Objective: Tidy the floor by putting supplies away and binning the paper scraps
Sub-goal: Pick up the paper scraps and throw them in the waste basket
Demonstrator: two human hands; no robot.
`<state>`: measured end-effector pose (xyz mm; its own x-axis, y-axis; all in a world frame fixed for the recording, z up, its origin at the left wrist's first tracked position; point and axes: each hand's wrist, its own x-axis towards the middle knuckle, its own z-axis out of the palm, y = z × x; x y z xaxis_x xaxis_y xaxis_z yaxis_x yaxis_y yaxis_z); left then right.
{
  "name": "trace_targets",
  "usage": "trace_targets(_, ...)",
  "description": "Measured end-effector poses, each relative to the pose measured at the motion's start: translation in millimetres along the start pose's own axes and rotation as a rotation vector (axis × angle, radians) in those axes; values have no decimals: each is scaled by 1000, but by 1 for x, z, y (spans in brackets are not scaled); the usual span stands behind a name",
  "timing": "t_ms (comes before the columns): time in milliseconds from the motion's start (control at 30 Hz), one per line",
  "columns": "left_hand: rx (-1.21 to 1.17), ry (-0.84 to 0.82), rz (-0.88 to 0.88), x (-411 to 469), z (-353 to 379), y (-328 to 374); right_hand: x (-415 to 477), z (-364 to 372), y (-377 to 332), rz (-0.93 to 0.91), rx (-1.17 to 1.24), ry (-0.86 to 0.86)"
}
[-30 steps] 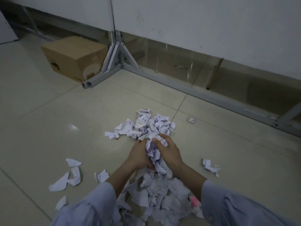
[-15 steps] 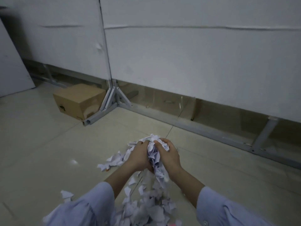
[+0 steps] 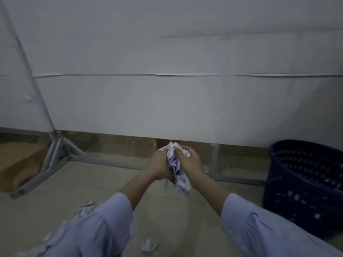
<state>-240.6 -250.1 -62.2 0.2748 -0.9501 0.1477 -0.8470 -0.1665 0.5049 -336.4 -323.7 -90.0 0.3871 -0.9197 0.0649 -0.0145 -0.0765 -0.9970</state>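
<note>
- Low on the left, small torn white paper scraps (image 3: 86, 207) lie on the beige tiled floor (image 3: 55, 182) beside the pale blue left sleeve (image 3: 96, 230). One more crumpled scrap (image 3: 148, 244) lies further right. These are not yet gathered.
- The left grip (image 3: 159, 166) is curled around a crumpled wad of white paper scraps (image 3: 173, 160), held in the air above the floor.
- The right grip (image 3: 189, 162) is clenched on the same wad from the other side, so both grasp it together.
- The dark blue plastic mesh basket (image 3: 297, 201) stands on the floor at the right, well apart from the wad. I judge that this handful is meant for it, but it is not binned yet.
- Hard to see: the brown cardboard box (image 3: 16, 164) at the left edge is cut off and blurred. The sleeves cover much of the near floor. The inside of the basket is too dark to tell if paper already lies there. No supplies are in view, so I cannot judge that part of the task.
</note>
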Motion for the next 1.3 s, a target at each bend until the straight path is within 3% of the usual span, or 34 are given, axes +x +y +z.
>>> trace_targets(300, 42, -73, 219, 84, 53, 144, 35, -163, -38, -80, -56, 225)
trace_targets(500, -67, -70, 395, 124, 114, 235, 43, -281, -44, -100, -156, 360)
trace_targets(633, -139, -62, 414, 144, 152, 275, 41, -335, -42, -155, -210, 399)
trace_targets(967, -228, -120, 441, 176, 231, 314, 61, -405, 0, -232, -198, 488)
trace_targets(1100, -232, -173, 430, 179, 255, 308, 67, -415, 26, -167, -220, 485)
trace_targets(1300, -41, -236, 439, 173, 262, 306, 74, -417, 47, -37, -270, 539)
